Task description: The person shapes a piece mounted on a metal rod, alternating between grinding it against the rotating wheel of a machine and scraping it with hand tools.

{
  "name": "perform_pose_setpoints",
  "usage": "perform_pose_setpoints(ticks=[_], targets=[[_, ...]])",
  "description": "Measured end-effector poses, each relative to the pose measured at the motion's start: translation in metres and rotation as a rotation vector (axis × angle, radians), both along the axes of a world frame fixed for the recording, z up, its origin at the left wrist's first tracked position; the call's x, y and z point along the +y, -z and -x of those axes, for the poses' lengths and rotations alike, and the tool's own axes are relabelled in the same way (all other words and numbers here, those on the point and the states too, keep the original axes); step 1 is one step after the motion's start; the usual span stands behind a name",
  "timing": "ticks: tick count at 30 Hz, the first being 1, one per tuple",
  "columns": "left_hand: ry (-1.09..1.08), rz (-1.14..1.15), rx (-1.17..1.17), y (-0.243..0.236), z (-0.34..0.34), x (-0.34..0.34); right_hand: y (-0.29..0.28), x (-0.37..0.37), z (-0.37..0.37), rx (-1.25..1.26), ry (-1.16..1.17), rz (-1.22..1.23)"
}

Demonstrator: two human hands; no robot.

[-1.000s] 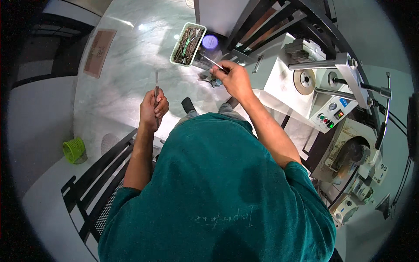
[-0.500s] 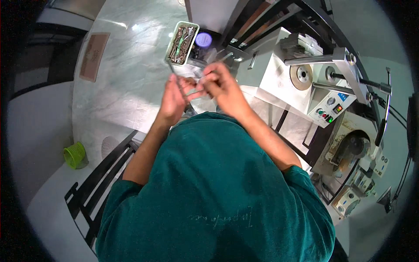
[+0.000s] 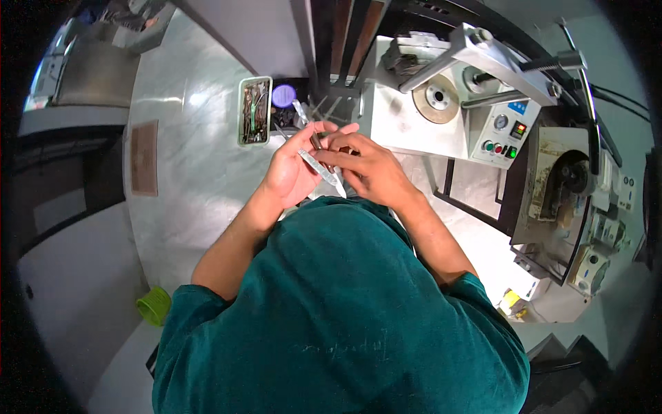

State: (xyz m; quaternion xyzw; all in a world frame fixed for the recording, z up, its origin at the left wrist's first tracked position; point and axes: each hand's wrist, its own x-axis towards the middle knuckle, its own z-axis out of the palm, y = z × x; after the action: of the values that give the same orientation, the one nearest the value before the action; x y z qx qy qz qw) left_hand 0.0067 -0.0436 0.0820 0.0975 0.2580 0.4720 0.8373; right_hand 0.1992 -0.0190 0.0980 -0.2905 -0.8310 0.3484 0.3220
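My left hand (image 3: 285, 171) is turned palm up in front of my chest, its fingers curled round a slim metal tool (image 3: 301, 111) that sticks out away from me. My right hand (image 3: 369, 164) meets it from the right, fingers bent and pinching at the tool's near part. A flat silvery strip with a pale pointed end (image 3: 318, 168) slants across the left palm toward my shirt, under the right fingertips. Whether strip and tool are one piece is hidden by the fingers.
Beyond my hands stand a pale green tray (image 3: 241, 114) of slim metal tools and a purple-lidded jar (image 3: 283, 96). At right is a white machine (image 3: 396, 117) with a round disc (image 3: 438, 98) and metal bars. A brown board (image 3: 144, 159) lies left, a green basket (image 3: 154, 306) lower left.
My view has shifted, so tray and machine appear further left. The hands, blurred before, are now steadier and closer together, with the silvery strip plainly visible between them.
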Motion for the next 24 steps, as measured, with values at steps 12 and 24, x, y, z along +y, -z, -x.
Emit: perform_pose_setpoints(ticks=[12,24], targets=[[0.171,0.127,0.03,0.006,-0.035,0.044,0.049,0.022,-0.128,0.372,0.862,0.406],[-0.194,0.672,0.942,0.141,0.041,-0.045,0.048,0.094,-0.202,0.167,0.93,0.516]])
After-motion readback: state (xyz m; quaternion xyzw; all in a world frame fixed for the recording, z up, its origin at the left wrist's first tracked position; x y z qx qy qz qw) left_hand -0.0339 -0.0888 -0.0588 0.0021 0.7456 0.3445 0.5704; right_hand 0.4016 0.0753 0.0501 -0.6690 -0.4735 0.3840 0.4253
